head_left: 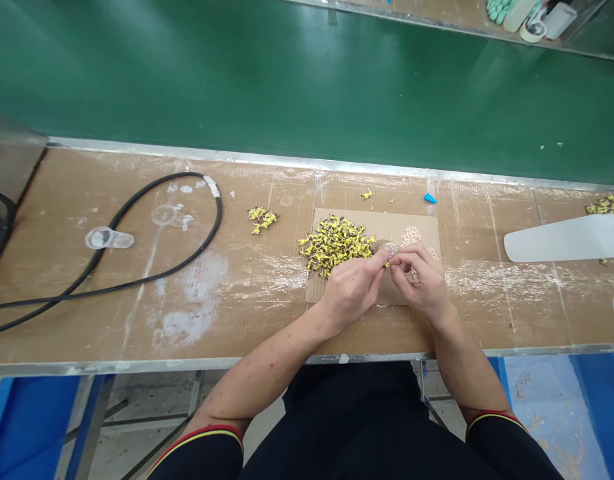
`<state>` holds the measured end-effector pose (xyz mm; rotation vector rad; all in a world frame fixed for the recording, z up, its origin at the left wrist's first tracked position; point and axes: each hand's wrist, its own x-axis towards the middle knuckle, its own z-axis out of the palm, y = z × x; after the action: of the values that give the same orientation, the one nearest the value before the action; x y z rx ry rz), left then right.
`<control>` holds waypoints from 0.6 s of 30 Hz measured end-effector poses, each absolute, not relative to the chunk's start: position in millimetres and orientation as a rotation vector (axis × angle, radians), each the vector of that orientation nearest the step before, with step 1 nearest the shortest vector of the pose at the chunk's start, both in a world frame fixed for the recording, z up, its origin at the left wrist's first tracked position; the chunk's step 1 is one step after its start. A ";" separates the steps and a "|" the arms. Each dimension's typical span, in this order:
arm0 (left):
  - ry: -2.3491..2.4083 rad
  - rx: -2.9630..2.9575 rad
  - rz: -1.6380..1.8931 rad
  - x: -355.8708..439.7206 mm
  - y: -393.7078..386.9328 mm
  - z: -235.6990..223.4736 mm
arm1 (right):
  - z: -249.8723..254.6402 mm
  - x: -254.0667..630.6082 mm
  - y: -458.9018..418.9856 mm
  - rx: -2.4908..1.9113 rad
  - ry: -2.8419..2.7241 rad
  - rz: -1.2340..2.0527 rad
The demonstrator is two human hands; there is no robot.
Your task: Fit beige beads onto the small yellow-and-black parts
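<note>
My left hand point(354, 283) and my right hand point(421, 280) meet over a cardboard sheet point(427, 223), fingertips almost touching. A small yellow figure point(387, 264) shows at the left fingertips, pinched there and mostly hidden. The right thumb and finger are pinched too, against or beside it; what they hold is too small to make out. At the left thumb is a whitish round patch point(389, 249) that I cannot identify. Left of the hands lies a heap of yellow-and-black figures point(337, 243). Tiny beige pieces point(411, 235) are gathered behind the right hand.
Several loose yellow figures point(261, 219) lie left of the heap. A blue cap point(430, 198) is behind the sheet. A white bottle point(561, 238) lies at right. A black cable point(161, 277) loops at left near a clear plastic scoop point(109, 238). Beyond runs a green surface point(287, 87).
</note>
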<state>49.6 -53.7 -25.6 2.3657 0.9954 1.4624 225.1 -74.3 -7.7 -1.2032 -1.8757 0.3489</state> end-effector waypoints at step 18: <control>0.911 2.444 1.642 52.2 -53.5 -24.0 | -6.5 215.0 -78.5 -1.209 -1.766 0.449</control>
<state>52.2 -53.5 -24.0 2.4439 0.9113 1.6421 215.0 -78.5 -6.5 -1.2091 -1.7662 0.4491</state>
